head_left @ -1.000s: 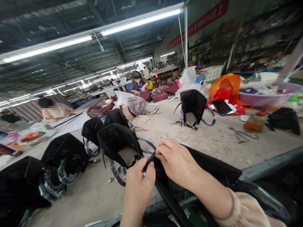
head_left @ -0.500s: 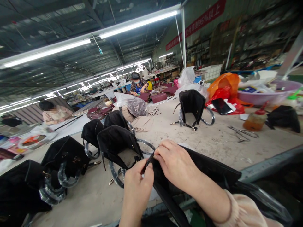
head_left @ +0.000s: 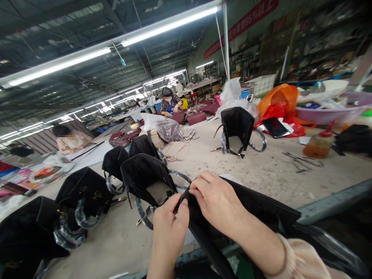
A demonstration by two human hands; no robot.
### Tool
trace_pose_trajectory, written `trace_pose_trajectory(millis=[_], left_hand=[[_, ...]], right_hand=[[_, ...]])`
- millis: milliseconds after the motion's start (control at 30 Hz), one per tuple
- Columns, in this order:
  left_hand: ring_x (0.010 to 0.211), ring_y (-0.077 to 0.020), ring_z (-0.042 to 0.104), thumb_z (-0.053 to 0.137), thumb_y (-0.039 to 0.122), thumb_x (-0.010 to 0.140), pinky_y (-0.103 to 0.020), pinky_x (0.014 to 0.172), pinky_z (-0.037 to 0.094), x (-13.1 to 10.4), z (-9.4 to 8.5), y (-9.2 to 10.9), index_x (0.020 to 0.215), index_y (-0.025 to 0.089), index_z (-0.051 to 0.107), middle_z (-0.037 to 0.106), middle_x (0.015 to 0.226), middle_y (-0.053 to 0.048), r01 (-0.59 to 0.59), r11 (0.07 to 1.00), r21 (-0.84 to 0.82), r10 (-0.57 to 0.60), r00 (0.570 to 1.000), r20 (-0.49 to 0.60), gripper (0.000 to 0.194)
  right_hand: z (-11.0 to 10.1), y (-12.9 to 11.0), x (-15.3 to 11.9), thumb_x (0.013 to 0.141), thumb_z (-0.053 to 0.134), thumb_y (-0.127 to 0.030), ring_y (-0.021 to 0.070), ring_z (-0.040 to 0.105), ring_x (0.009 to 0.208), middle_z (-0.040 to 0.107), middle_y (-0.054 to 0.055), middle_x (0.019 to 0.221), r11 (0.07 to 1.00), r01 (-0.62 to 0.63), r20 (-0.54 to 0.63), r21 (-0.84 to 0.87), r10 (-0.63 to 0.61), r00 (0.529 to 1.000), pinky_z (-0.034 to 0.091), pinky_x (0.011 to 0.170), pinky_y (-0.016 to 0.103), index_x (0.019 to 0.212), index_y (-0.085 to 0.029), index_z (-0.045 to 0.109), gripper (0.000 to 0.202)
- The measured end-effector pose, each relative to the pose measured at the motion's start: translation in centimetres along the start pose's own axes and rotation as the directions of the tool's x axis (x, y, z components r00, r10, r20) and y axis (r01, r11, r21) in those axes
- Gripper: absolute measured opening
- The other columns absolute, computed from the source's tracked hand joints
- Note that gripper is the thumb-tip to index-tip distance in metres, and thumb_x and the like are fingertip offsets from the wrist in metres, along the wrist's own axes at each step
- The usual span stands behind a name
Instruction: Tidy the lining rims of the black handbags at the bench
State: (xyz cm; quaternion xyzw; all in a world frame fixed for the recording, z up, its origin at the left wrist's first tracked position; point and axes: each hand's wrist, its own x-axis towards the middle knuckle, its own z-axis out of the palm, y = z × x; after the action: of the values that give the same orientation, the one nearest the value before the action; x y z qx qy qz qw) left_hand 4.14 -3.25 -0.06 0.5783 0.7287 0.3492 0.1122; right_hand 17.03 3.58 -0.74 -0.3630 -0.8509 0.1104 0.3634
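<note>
A black handbag (head_left: 261, 199) lies at the table's front edge, under and in front of my hands. My left hand (head_left: 171, 221) pinches its dark edge between thumb and fingers. Close beside it, my right hand (head_left: 213, 197) grips the same edge with bent fingertips. The bag's strap-like strip hangs down between my forearms, and my right arm covers part of the bag. Just beyond my left hand, another black handbag (head_left: 145, 174) stands on the table, its ring handle wrapped in clear plastic.
More black handbags (head_left: 83, 192) stand at the left, and one black bag (head_left: 236, 126) farther back. To the right are scissors (head_left: 303, 161), a bottle of amber liquid (head_left: 319, 143), a phone (head_left: 275, 127) and a purple basin (head_left: 322, 114). Two co-workers sit beyond the table (head_left: 197, 162).
Both hands keep their pinch on the bag's edge with hardly any movement. The surroundings have shifted slightly to the right as the camera turned.
</note>
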Motion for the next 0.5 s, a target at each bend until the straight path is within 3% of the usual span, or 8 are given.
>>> trace_pose_trajectory(millis=[267,500], left_hand=[[0.061,-0.0116,0.054,0.042,0.028,0.085,-0.020,0.055,0.036,0.1,-0.4,-0.1,0.077,0.019,0.062,0.062,0.067,0.003,-0.009,0.998,0.060,0.005,0.998,0.060,0.024],[0.055,-0.0103,0.045,0.047,0.035,0.084,-0.020,0.051,0.031,0.8,-1.6,0.6,0.062,0.019,0.052,0.048,0.056,0.004,-0.083,0.975,0.206,0.048,0.985,0.168,0.028]], right_hand=[[0.2,-0.4,-0.1,0.086,0.053,-0.014,0.0180,0.051,0.083,0.056,0.002,0.082,1.000,-0.026,-0.030,0.016,0.026,0.999,0.041,0.075,0.031,0.078,-0.019,0.058,0.011],[0.4,-0.5,-0.2,0.085,0.053,-0.014,0.0183,0.053,0.081,0.057,0.003,0.082,0.999,-0.047,-0.034,-0.007,0.047,0.998,0.042,0.072,0.030,0.077,-0.020,0.056,0.010]])
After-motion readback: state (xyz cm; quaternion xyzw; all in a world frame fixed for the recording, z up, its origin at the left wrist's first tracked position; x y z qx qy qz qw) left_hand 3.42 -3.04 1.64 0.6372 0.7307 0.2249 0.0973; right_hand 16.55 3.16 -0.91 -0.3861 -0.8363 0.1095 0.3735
